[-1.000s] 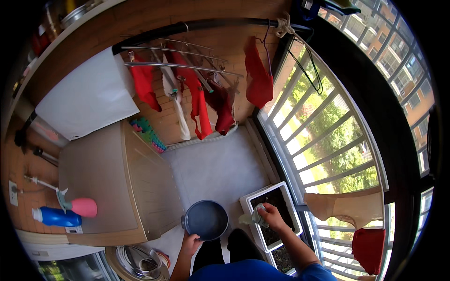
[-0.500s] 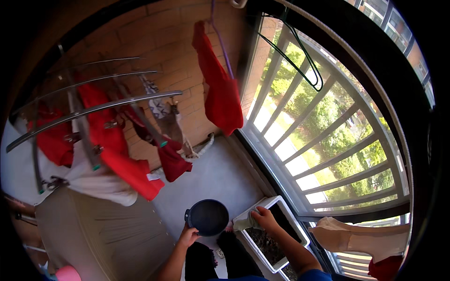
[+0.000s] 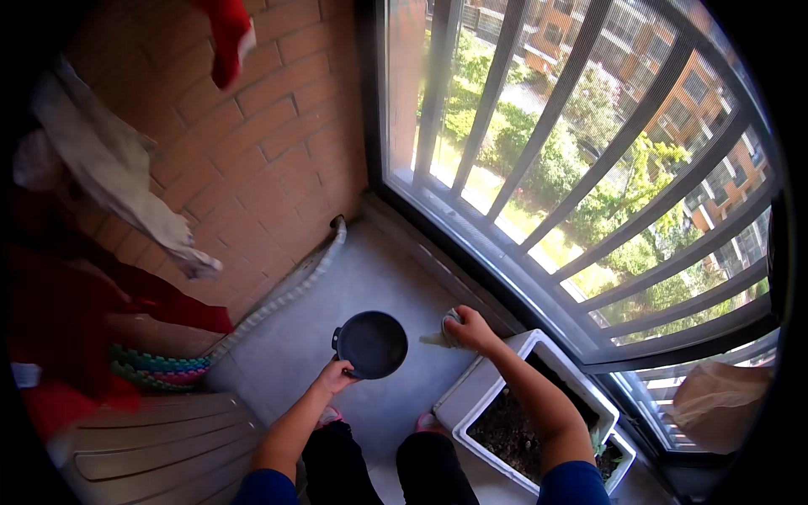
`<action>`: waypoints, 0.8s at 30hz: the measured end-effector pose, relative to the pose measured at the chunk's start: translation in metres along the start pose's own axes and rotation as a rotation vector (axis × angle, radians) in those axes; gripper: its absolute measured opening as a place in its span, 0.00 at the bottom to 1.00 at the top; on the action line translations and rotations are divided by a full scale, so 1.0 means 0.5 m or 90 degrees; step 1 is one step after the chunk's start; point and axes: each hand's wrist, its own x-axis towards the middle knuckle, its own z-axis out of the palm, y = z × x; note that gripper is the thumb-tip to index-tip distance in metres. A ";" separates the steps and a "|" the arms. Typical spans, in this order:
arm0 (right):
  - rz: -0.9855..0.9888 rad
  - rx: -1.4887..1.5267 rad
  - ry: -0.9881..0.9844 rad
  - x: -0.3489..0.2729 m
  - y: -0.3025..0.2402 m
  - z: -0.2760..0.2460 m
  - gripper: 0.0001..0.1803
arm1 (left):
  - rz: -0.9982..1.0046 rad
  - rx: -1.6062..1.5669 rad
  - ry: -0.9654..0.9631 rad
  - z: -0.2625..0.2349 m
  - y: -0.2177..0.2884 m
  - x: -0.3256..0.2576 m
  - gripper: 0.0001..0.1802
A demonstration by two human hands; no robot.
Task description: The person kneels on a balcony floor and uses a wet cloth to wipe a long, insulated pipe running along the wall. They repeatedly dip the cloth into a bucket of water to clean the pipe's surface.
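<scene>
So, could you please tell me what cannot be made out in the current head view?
In the head view:
- Dark pan: its underside, which faces away from the camera.
- Grey-green cloth: its full shape, bunched in the right hand.
- White planter: part of its soil, behind the right forearm.
- Red garment: its upper part, cut off by the top edge.

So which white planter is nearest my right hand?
The upper planter in view, showing more soil, near your right hand; the lower-right planter sits farther away.
</scene>
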 end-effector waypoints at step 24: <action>0.055 0.095 -0.157 0.105 0.140 0.117 0.13 | -0.028 0.160 0.174 -0.155 -0.104 0.313 0.29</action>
